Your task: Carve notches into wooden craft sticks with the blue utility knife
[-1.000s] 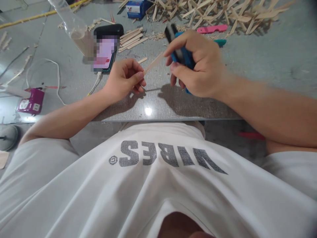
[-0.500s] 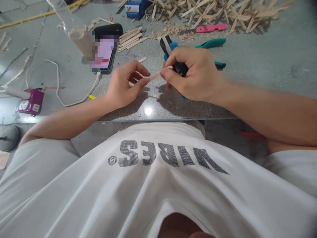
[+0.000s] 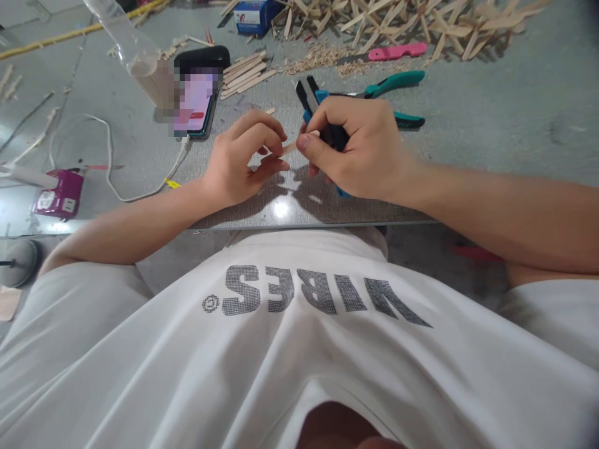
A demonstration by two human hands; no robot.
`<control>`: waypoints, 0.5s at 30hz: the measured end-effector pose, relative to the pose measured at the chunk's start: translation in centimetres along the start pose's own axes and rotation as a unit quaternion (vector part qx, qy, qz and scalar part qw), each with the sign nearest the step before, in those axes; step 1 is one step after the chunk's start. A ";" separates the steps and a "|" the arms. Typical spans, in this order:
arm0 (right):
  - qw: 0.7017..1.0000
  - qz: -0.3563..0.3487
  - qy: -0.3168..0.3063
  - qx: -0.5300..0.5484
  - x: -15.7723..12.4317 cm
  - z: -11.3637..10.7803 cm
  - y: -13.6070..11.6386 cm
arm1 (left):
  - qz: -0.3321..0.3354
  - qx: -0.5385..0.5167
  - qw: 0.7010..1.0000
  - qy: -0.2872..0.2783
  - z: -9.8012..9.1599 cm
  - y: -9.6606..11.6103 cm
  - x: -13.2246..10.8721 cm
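Note:
A thin wooden craft stick spans the gap between my two hands above the table. My left hand has its fingers curled round the stick's left end. The other end is pinched between thumb and forefinger of my right hand. That same hand also grips a blue-and-black hand cutter, its jaws pointing away from me and its lower handle partly hidden by the palm. Just beyond my left fingers lies another stick, mostly hidden. Green-handled pliers rest behind my right hand.
A pile of sticks lies beside a phone and a black case. Farther back are wood shavings, a pink-handled knife, a blue box and joined-stick pieces. A white cable loops at left.
My right hand has shifted slightly left and towards me with the cutter and stick. The gap between my hands is smaller, and my left fingers have shifted on the stick.

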State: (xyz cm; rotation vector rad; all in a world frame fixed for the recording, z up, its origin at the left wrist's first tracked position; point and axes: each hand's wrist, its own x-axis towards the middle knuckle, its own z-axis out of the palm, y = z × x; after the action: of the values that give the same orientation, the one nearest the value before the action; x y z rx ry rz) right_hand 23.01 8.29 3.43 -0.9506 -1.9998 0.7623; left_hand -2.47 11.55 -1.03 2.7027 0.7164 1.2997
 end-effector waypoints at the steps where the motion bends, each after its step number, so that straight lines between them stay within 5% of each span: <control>1: 1.000 -0.002 -0.001 0.010 0.0 0.0 0.0 | -0.002 0.003 1.000 -0.003 0.0 0.1 0.1; 15: 0.995 0.046 -0.042 0.077 0.4 -0.1 -0.6 | -0.185 -0.093 0.976 -0.072 -0.4 2.4 0.6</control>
State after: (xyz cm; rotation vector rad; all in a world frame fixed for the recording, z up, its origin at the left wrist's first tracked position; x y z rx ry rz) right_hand 22.71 8.32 4.08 -0.9393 -1.9481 1.0080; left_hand -1.54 9.67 0.28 2.3402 0.9685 1.0165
